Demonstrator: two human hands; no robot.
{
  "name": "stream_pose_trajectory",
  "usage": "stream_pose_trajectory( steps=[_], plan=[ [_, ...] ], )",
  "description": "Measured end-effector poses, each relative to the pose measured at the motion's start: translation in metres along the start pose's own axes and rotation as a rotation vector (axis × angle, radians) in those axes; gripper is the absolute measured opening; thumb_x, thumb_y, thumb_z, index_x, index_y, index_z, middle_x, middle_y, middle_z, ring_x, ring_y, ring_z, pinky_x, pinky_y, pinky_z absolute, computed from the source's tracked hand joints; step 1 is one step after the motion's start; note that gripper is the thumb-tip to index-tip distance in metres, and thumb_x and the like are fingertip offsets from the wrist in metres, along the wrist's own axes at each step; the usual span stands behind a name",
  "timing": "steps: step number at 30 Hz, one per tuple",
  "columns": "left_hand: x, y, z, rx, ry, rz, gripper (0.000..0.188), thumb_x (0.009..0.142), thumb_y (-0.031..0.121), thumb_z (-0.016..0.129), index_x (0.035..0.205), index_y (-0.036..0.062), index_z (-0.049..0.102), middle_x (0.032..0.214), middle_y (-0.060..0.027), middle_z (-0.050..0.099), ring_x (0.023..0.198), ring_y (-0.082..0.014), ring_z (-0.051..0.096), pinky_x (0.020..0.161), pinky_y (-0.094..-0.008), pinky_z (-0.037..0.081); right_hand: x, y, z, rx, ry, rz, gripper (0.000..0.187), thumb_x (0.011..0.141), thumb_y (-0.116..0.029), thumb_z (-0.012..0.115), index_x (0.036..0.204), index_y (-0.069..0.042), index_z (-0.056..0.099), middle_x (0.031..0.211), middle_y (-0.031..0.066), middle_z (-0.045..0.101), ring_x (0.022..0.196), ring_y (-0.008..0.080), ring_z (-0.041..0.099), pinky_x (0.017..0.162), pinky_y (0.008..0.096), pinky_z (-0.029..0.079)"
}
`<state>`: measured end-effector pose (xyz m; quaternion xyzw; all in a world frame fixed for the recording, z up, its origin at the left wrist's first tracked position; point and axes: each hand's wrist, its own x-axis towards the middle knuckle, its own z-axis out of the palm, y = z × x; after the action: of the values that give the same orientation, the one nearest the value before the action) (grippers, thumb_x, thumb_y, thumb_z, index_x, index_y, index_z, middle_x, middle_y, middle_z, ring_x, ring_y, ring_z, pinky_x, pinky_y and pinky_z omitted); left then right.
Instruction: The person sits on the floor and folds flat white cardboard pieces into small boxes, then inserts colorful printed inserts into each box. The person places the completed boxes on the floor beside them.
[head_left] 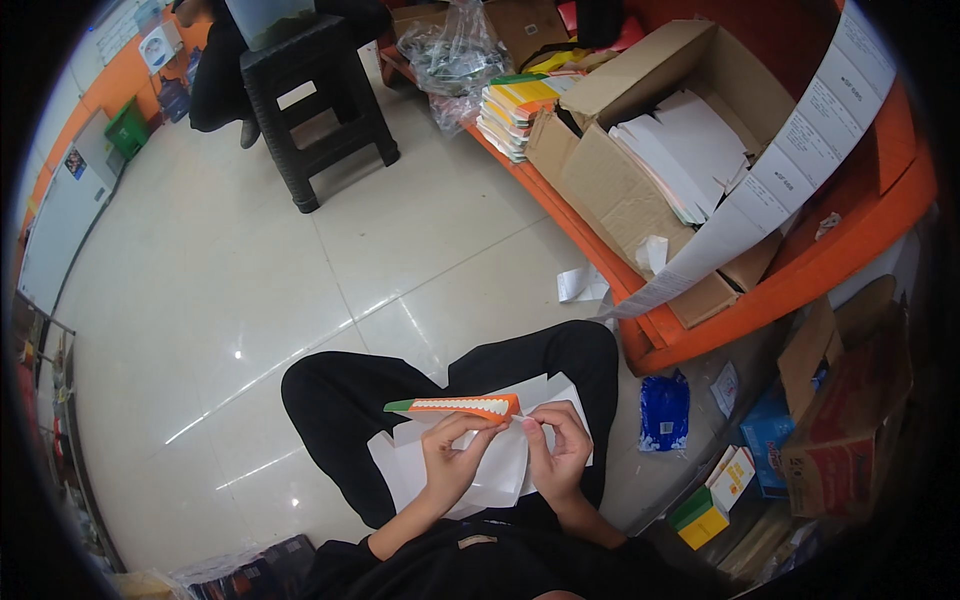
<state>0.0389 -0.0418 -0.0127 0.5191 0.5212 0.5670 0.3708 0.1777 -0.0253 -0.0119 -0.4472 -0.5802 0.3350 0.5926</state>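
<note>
A slim orange carton [455, 405] with a green end and a white scalloped band is up over my lap. My left hand [452, 460] grips it from below, thumb and fingers closed near its right end. Right beside that end, my right hand [560, 452] is closed in a pinch on a small white piece, perhaps a flap or a paper strip; whether it is joined to the carton I cannot tell. Several white flat sheets [402, 466] lie across my crossed legs, under both hands.
To the right, an orange bench [660, 345] bears an open cardboard box [625, 195] of white flat pieces, stacked cartons [510, 120] and a long label strip [790, 180]. A blue packet [663, 410] and more boxes lie near my right knee. A black stool [310, 95] stands ahead.
</note>
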Motion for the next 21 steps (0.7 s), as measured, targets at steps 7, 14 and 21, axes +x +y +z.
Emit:
stream_pose_trajectory(
  steps=[7,14,21],
  plan=[
    [0.0001,-0.0090,0.0008,-0.137,-0.030,-0.043,0.007,0.081,-0.002,0.072,0.087,-0.0019,0.070,0.089,-0.0107,0.072,0.083,-0.0158,0.068,0.076,-0.0266,0.051,-0.0011,-0.0035,-0.0003,0.005,-0.002,0.011,0.005,0.084,0.000,0.067,0.086,0.003,0.062,0.082,0.0102,0.061,0.073,0.0177,0.059,0.068,0.0275,0.047],
    [-0.0031,-0.0112,0.0034,-0.322,-0.043,-0.120,0.006,0.084,-0.003,0.069,0.089,-0.0038,0.069,0.093,-0.0098,0.069,0.086,-0.0145,0.067,0.079,-0.0271,0.053,-0.0017,-0.0021,-0.0012,0.047,-0.012,0.034,0.006,0.085,-0.001,0.067,0.086,0.003,0.063,0.083,0.0100,0.061,0.074,0.0173,0.059,0.069,0.0275,0.047],
    [0.0008,-0.0018,0.0020,-0.096,-0.063,-0.040,0.008,0.081,-0.001,0.072,0.089,-0.0045,0.069,0.089,-0.0104,0.070,0.081,-0.0147,0.069,0.072,-0.0262,0.056,0.0009,-0.0023,-0.0030,0.013,-0.041,0.007,0.006,0.082,0.000,0.069,0.084,0.001,0.064,0.081,0.0104,0.062,0.074,0.0186,0.060,0.068,0.0282,0.048]
  ],
)
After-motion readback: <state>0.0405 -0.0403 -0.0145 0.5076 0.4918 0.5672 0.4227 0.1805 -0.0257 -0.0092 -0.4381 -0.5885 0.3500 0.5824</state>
